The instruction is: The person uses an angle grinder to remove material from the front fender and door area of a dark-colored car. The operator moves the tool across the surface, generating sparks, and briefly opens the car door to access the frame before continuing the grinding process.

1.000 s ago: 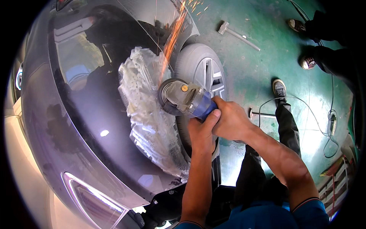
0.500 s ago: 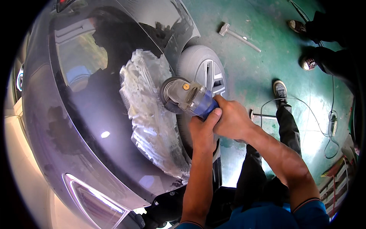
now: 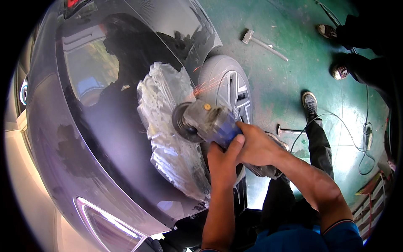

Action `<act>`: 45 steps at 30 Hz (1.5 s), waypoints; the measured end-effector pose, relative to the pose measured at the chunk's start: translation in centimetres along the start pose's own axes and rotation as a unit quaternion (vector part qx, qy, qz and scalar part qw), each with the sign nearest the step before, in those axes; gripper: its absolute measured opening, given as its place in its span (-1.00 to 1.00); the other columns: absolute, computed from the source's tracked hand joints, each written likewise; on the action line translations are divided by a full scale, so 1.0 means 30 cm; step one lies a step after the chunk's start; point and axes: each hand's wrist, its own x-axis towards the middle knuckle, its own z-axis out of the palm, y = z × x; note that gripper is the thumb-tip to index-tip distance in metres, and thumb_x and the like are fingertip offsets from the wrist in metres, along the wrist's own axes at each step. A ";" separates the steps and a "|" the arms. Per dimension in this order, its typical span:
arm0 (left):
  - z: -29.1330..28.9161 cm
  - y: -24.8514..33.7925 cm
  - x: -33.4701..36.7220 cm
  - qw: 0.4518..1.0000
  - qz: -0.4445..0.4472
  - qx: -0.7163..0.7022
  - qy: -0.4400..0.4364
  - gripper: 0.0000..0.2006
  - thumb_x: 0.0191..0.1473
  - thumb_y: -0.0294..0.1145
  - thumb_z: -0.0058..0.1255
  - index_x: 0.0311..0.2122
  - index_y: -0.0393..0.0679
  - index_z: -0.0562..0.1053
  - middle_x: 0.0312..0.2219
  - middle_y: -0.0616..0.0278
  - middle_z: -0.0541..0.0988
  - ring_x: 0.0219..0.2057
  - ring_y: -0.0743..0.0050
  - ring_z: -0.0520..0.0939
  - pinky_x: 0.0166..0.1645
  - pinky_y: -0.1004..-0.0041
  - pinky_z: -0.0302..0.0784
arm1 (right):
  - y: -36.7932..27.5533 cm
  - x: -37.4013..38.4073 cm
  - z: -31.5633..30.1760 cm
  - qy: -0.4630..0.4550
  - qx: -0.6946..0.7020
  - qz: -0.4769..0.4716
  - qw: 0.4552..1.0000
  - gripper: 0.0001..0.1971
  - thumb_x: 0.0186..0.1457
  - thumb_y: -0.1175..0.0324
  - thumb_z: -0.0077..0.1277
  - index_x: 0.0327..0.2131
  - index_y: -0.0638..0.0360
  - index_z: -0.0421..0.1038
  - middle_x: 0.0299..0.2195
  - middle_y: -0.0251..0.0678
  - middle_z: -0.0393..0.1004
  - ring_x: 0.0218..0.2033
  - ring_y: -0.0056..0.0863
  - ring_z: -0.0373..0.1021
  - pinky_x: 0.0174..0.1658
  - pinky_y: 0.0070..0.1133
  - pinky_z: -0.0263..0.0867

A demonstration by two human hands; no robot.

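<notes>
Both my hands are closed around the blue and grey body of an angle grinder (image 3: 216, 124). My left hand (image 3: 223, 163) grips it from below and my right hand (image 3: 259, 146) wraps its rear part. Its dark disc (image 3: 184, 122) is at the edge of a bare, whitish sanded patch (image 3: 161, 101) on a dark grey car body panel (image 3: 121, 134), just above the wheel arch. Orange sparks (image 3: 208, 86) fly from the disc toward the car wheel (image 3: 226, 75). The exact contact point under the disc is hidden.
A sledgehammer (image 3: 264, 44) lies on the green floor (image 3: 289, 25), and another hammer (image 3: 289, 131) lies closer to me. A dark cable (image 3: 343, 124) loops across the right side. Another person's shoes (image 3: 340, 72) stand at the upper right. The car's light (image 3: 107, 222) is at lower left.
The grinder and both hands have shifted slightly toward me along the panel's edge. Orange sparks now come off the disc, where none showed before.
</notes>
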 end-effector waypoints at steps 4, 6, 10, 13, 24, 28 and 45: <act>-0.011 0.057 0.033 0.999 -0.014 0.029 -0.023 -0.46 0.06 -0.22 0.28 0.01 -0.42 0.40 -0.11 0.08 0.55 -0.09 0.40 0.55 0.08 0.41 0.43 | -0.055 0.032 -0.021 -0.017 0.047 0.039 0.998 -0.46 -0.18 0.27 0.24 -0.12 0.42 0.40 -0.29 0.22 0.54 -0.17 0.14 0.50 -0.09 -0.24 0.40; 0.000 0.020 0.007 1.000 0.029 0.001 -0.003 -0.47 0.06 -0.20 0.28 0.00 -0.41 0.42 -0.12 0.07 0.56 -0.09 0.39 0.56 0.08 0.41 0.43 | -0.037 0.025 -0.001 -0.002 -0.016 0.040 0.999 -0.45 -0.19 0.29 0.23 -0.12 0.45 0.40 -0.28 0.23 0.53 -0.16 0.12 0.50 -0.07 -0.25 0.39; -0.012 0.040 -0.005 0.998 0.030 0.059 -0.005 -0.43 0.09 -0.20 0.26 0.05 -0.43 0.38 -0.11 0.06 0.55 -0.11 0.39 0.58 0.05 0.42 0.45 | -0.031 0.011 0.001 -0.011 0.019 0.001 1.000 -0.45 -0.19 0.28 0.24 -0.13 0.47 0.40 -0.32 0.16 0.55 -0.22 0.07 0.53 -0.09 -0.27 0.40; -0.002 0.131 0.095 0.999 0.010 -0.002 -0.044 -0.41 0.10 -0.21 0.25 0.09 -0.45 0.36 -0.08 0.02 0.55 -0.10 0.36 0.58 0.06 0.42 0.45 | -0.125 0.101 -0.053 -0.026 0.086 0.038 0.995 -0.43 -0.20 0.27 0.25 -0.12 0.48 0.40 -0.32 0.14 0.56 -0.21 0.06 0.53 -0.08 -0.27 0.40; 0.016 0.125 0.096 0.999 0.024 0.007 -0.028 -0.53 0.07 -0.31 0.26 0.01 -0.39 0.44 -0.13 0.16 0.56 -0.13 0.48 0.55 0.01 0.45 0.42 | -0.105 0.105 -0.061 -0.011 0.053 0.020 0.998 -0.45 -0.23 0.22 0.30 -0.19 0.43 0.41 -0.34 0.14 0.55 -0.25 0.02 0.54 -0.14 -0.31 0.42; 0.011 0.101 0.102 0.999 0.037 0.009 -0.028 -0.54 0.08 -0.30 0.26 0.00 -0.38 0.44 -0.14 0.17 0.56 -0.14 0.49 0.55 0.00 0.45 0.42 | -0.085 0.099 -0.050 -0.002 0.058 0.004 0.998 -0.44 -0.23 0.22 0.30 -0.19 0.45 0.40 -0.35 0.16 0.55 -0.26 0.04 0.54 -0.15 -0.31 0.42; 0.033 0.153 0.136 0.999 0.020 0.000 -0.031 -0.51 0.08 -0.30 0.25 0.03 -0.40 0.43 -0.11 0.13 0.55 -0.10 0.46 0.54 0.06 0.45 0.40 | -0.126 0.139 -0.088 -0.012 0.055 0.031 0.998 -0.43 -0.23 0.23 0.28 -0.17 0.48 0.40 -0.33 0.17 0.54 -0.24 0.01 0.53 -0.11 -0.29 0.41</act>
